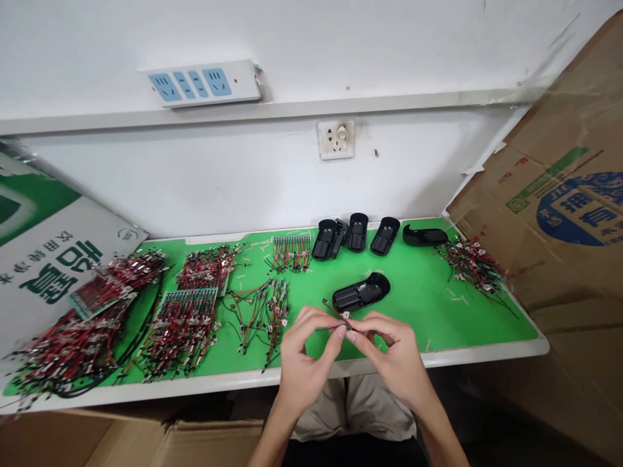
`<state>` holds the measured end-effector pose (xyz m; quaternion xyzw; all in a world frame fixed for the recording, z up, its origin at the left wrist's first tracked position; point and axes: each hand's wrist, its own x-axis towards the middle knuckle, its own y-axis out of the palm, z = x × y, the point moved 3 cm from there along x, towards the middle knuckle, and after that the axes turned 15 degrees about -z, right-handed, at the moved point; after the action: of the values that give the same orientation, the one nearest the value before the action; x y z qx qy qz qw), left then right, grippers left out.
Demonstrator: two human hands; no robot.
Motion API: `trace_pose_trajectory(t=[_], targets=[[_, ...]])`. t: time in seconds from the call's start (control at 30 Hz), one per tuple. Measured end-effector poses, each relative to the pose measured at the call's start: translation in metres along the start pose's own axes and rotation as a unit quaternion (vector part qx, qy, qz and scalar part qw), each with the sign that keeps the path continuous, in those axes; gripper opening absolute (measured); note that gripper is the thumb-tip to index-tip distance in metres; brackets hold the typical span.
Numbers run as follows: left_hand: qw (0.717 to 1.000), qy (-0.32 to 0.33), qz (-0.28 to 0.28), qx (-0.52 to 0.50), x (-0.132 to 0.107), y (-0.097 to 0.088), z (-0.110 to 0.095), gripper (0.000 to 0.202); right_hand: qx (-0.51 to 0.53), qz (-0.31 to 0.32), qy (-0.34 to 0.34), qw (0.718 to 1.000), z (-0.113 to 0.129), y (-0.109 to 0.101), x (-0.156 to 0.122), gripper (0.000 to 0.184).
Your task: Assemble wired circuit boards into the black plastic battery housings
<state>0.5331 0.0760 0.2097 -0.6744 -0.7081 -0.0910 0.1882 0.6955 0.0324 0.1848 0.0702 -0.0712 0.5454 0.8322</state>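
My left hand (305,355) and my right hand (389,353) meet over the front edge of the green mat (418,292). Both pinch a thin red and dark wire piece (335,312) with a small white end between fingertips. Just behind the hands lies a black plastic housing (361,292), open side up. The wire's lower part is hidden by my fingers.
Several more black housings (357,233) stand along the wall. Bundles of red wire pieces (185,318) cover the mat's left half, another pile (471,263) lies at the right. Cardboard boxes (569,214) flank the bench; a power strip (204,83) and wall socket (335,138) sit above.
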Motion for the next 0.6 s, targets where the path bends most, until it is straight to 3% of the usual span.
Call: trace_pose_trajectory(t=[0.17, 0.43, 0.6], targets=[[0.994, -0.098, -0.004, -0.057, 0.001, -0.001, 0.004, 0.010, 0.020, 0.005, 0.013, 1.000, 0.002, 0.003, -0.002, 0.015], [0.977, -0.185, 0.009, -0.105, 0.002, -0.006, 0.013, 0.015, 0.034, 0.007, 0.025, 0.999, 0.009, 0.007, -0.007, 0.017], [0.935, -0.300, -0.061, -0.176, -0.003, -0.010, 0.031, 0.028, 0.026, 0.007, 0.030, 0.999, 0.008, 0.008, -0.009, 0.018]])
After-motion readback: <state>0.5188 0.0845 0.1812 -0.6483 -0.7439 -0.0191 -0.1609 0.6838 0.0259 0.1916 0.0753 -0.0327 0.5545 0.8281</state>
